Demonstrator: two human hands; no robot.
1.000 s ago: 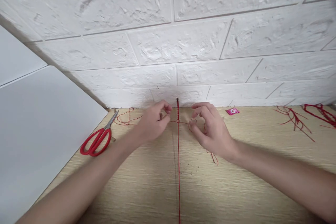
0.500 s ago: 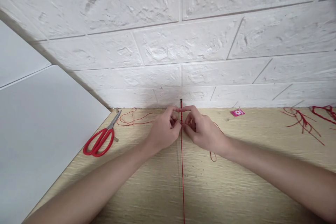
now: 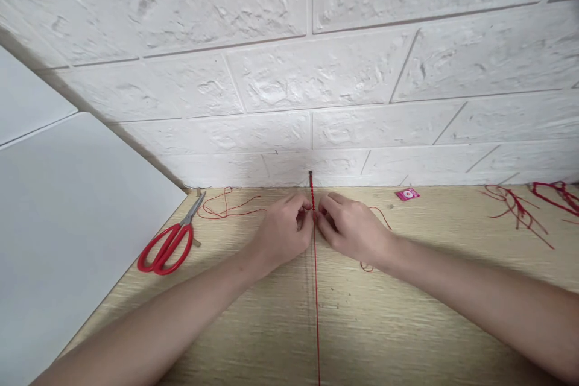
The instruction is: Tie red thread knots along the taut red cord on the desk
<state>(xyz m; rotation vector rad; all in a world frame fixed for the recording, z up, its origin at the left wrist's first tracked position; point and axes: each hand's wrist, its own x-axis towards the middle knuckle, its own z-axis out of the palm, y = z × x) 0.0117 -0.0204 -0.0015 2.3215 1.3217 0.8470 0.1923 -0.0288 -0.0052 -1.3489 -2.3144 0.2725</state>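
A taut red cord (image 3: 316, 301) runs from a dark fixing (image 3: 310, 173) low on the wall down past the bottom of the view. Its upper stretch is a knotted red braid (image 3: 312, 194). Just left of the cord, my left hand (image 3: 288, 224) is closed in a pinch on thin red thread. My right hand (image 3: 346, 224) mirrors it on the right, fingertips pinched on thread close to the braid's lower end. One loose thread (image 3: 226, 213) trails on the table left of my left hand; another thread (image 3: 380, 217) shows behind my right wrist.
Red-handled scissors (image 3: 169, 247) lie at the left, beside a white panel (image 3: 90, 217). A small pink packet (image 3: 408, 194) rests near the wall to the right. Farther right are red thread scraps (image 3: 518, 208) and a red braided loop (image 3: 558, 196). The textured white wall (image 3: 271, 84) bounds the table behind.
My index fingers, which met across the braid, have drawn back and curled in. My hands have parted slightly at the top, still pinching near the cord. The view has shifted a little.
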